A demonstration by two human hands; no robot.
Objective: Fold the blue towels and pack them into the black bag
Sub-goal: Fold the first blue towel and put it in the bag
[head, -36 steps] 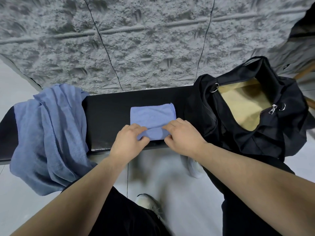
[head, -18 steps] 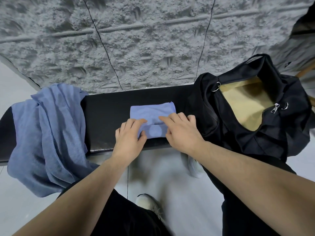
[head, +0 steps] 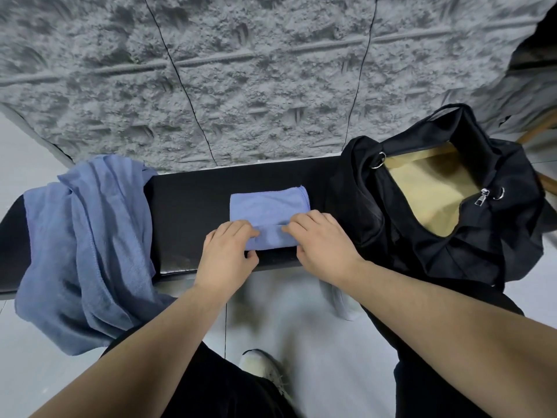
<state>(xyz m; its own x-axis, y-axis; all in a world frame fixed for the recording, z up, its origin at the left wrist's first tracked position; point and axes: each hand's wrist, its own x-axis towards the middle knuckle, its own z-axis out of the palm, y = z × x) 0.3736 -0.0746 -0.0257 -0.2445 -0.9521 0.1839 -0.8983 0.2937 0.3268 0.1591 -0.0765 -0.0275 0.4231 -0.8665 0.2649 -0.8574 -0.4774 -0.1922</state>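
A black padded bench (head: 193,206) runs left to right in front of a rough grey wall. At its middle lies a small folded blue towel (head: 268,203), flat on the seat, its near edge rolled up. Over the bench's left end a heap of unfolded blue towels (head: 87,242) is draped, hanging down past the front edge. On the right end sits an open black bag (head: 376,212), tan lining showing, slumped against the seat.

A rough grey textured wall (head: 271,86) behind; a black padded bench (head: 193,200) against it; pale glossy floor (head: 316,342) below.
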